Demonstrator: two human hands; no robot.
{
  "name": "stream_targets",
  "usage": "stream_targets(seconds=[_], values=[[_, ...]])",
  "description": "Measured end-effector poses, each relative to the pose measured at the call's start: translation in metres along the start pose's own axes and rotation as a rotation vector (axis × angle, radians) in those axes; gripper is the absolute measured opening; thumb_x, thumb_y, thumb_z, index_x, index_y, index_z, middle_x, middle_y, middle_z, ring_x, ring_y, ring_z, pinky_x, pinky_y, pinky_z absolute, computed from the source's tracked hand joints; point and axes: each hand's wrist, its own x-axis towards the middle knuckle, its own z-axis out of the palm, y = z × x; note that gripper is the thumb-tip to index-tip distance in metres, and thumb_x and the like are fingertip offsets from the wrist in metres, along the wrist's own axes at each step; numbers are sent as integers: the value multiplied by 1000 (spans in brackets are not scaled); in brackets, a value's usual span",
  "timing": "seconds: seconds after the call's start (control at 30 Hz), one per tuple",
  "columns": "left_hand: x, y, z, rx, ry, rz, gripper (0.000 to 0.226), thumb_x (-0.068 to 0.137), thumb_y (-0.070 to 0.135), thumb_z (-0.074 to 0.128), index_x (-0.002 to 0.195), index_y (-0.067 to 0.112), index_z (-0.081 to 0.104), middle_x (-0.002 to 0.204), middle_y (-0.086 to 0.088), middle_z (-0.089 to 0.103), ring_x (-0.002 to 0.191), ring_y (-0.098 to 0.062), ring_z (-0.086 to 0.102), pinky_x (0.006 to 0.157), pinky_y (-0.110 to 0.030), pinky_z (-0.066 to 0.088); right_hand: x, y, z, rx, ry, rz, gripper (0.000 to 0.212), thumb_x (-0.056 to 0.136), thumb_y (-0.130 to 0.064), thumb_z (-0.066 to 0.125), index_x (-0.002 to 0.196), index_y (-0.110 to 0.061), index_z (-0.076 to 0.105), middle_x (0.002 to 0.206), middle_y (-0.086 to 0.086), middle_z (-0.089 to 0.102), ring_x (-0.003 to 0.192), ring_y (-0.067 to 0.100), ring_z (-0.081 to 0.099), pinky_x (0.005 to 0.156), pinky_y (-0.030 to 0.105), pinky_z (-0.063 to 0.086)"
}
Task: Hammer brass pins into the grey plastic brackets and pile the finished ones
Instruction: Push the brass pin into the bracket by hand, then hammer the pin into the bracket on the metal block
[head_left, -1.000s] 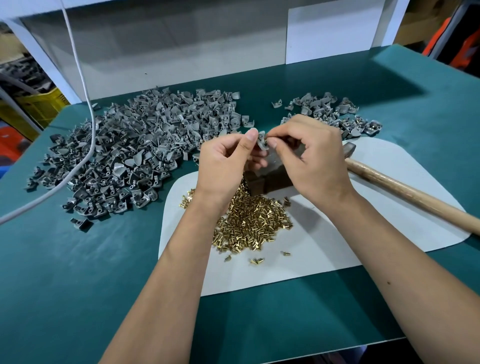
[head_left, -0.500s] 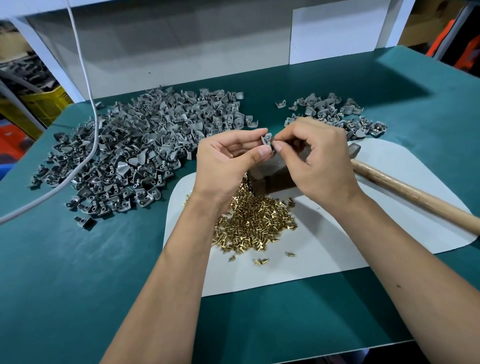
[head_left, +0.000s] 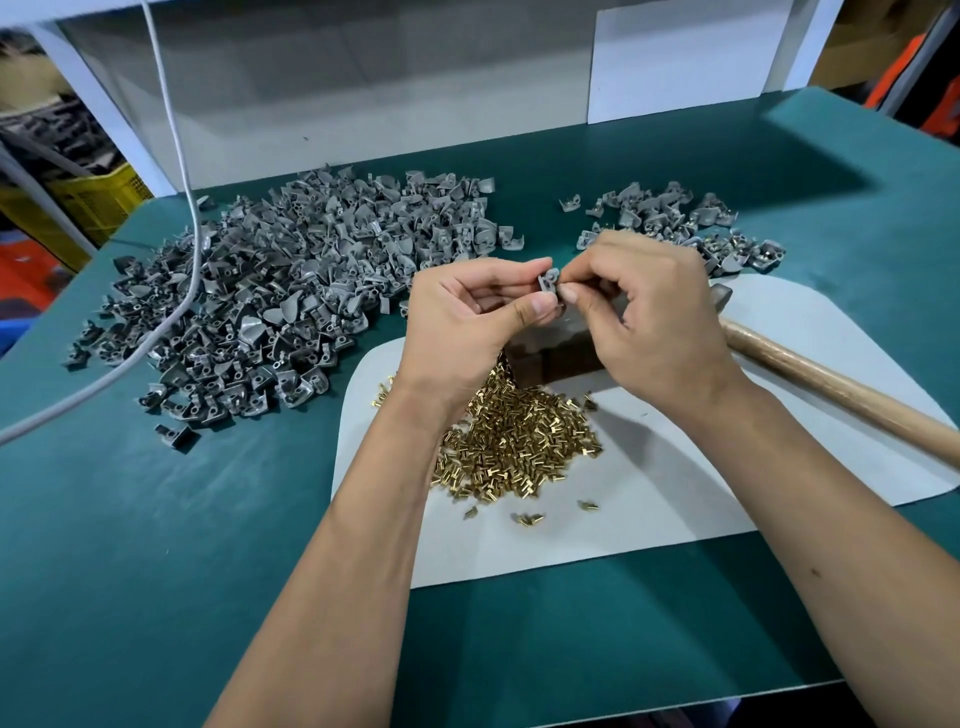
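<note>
Grey bracket (head_left: 548, 285) pinched in left hand (head_left: 470, 322) at 12 o'clock above brass pins (head_left: 519, 441); right hand (head_left: 644, 317) fingertips closed at its hole, pin itself too small to tell. Vs 1 s ago left thumb's dropped under bracket, prob. pin seating. Hammer (head_left: 841, 384) untouched at 3 o'clock on surface (head_left: 156, 545).

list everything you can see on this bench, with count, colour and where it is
bracket in hand: one, grey, pinched between both hands above the block
large bracket pile: too many to count, grey, far left of the table
small bracket pile: a few dozen, grey, far right, behind the right hand
brass pins: a heap plus a few strays, gold, on the white mat near the wrists
metal block: one, dark, on the mat under the hands
hammer: one, wooden handle, lying on the mat at right
white mat: one, white, centre of the table
table: one, teal top
cable: one, white, hanging over the large pile
left hand: holds the bracket
right hand: fingers pinched at the bracket
</note>
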Motion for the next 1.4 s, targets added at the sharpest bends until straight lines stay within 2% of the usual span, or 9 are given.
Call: stream_targets(seconds=[0.23,0.37,0.53,0.63,0.73,0.93,1.17,1.27,1.4], values=[[0,-2,3,124,19,19,31,77,-11,80,104,5,76,94,-14,78,87,-24,74,85,-37,62,-1,3,1,-17,-13,12,5,90,-1,68,87,-3,71,81,2,62,76,13,52,71,15,36],[-2,-4,7,314,78,67,23,76,-3,84,92,12,77,89,-3,78,84,-13,74,83,-29,60,4,6,-9,13,-79,31,5,89,-8,71,89,-8,76,82,0,67,75,12,58,72,17,41],[-2,-10,15,418,104,-16,13,80,7,84,86,14,75,98,7,79,96,-4,73,94,-34,58,8,32,-42,-120,15,313,10,93,-24,70,91,-16,75,77,-5,68,73,5,59,73,14,45],[-2,-13,14,464,90,-105,17,80,10,83,77,24,75,108,9,76,104,1,69,103,-34,53,1,58,-63,-445,-219,597,14,90,-28,71,82,-16,69,80,7,71,82,31,64,80,36,55],[-1,-12,11,522,102,-119,18,79,16,84,72,29,76,111,12,74,105,7,65,104,-35,51,-7,63,-73,-587,-568,693,27,88,-35,71,74,-11,70,74,13,71,77,35,64,73,38,57],[-2,-9,9,552,76,-138,13,78,17,86,81,28,80,115,14,72,107,12,60,103,-33,52,-13,69,-67,-597,-592,661,39,93,-30,68,62,-9,56,60,10,54,57,27,47,50,30,33],[2,-9,8,578,73,-146,15,77,13,85,73,25,78,116,9,73,108,4,63,85,-4,38,11,51,-79,-366,-300,604,26,101,-25,56,81,-9,56,74,13,60,68,31,51,57,37,33],[2,-10,7,548,63,-161,13,78,12,85,75,24,79,115,5,73,110,2,64,99,-18,45,19,22,-72,-188,-245,501,30,100,-28,60,72,-19,56,65,0,59,63,19,53,54,29,37],[2,-8,10,531,48,-164,17,78,8,84,74,23,78,114,-4,74,116,-2,64,110,-39,47,22,-3,-50,-173,-414,406,32,105,-31,50,74,-22,55,74,1,61,71,23,56,61,32,39]])
